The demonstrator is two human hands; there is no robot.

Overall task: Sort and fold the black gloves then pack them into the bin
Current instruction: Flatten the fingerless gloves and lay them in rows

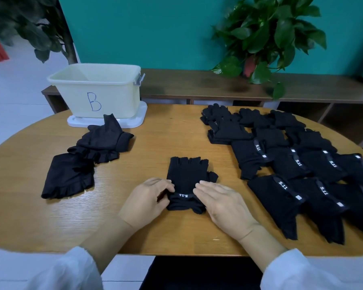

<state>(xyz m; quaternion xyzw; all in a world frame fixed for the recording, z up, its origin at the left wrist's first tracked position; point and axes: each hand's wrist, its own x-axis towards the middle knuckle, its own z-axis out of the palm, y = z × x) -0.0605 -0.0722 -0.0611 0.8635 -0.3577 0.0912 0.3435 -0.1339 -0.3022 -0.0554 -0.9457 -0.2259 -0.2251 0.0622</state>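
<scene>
A black fingerless glove [187, 174] lies flat in the middle of the wooden table [155, 143], cuff towards me, with a white "5.11" label on its strap. My left hand [147, 197] pinches the cuff's left edge with curled fingers. My right hand [220, 201] rests flat on the cuff's right side, fingers straight. Several black gloves [298, 162] lie spread in rows on the right. A small pile of black gloves [86, 158] sits on the left. The cream bin [96, 91] marked "B" stands at the back left.
The bin stands on a white lid [136, 120]. A low wooden shelf [218, 86] runs behind the table, with a leafy potted plant [268, 36] on it. Another plant [40, 28] stands at the back left. The table's front edge is close to me.
</scene>
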